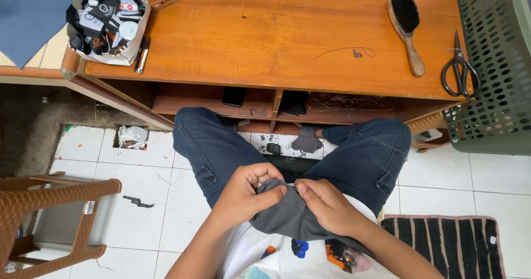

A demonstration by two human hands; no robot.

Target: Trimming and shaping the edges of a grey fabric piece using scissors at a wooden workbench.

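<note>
Head view, looking down at the lap. Left hand (248,193): fingers curled, thumb and forefinger pinching the top edge of a dark grey fabric piece (285,215). Right hand (326,204): fingers pressed together, fingertips pinching the same edge just beside the left thumb. Both hands meet at one small spot of the cloth; what they work at there is too small to tell. Fabric lies bunched over the lap, draped down against the white printed shirt (287,254), above the blue jeans (365,157).

Judgement on doing this well: keep the two pinches close, so the edge between them stays taut and readable; hold the cloth up off the lap rather than flat; let the loose part hang free so it does not drag the edge.

Outward: wooden table (287,41) ahead of the knees, well apart from the hands. On it a clothes brush (406,27), black scissors (459,68) at the right edge, a white bag of small black items (108,27) at the left. Green perforated basket (495,68) beside the table. Brown plastic stool (50,212) at the left, striped mat (448,243) at the right, on the white tiled floor (160,201).
</note>
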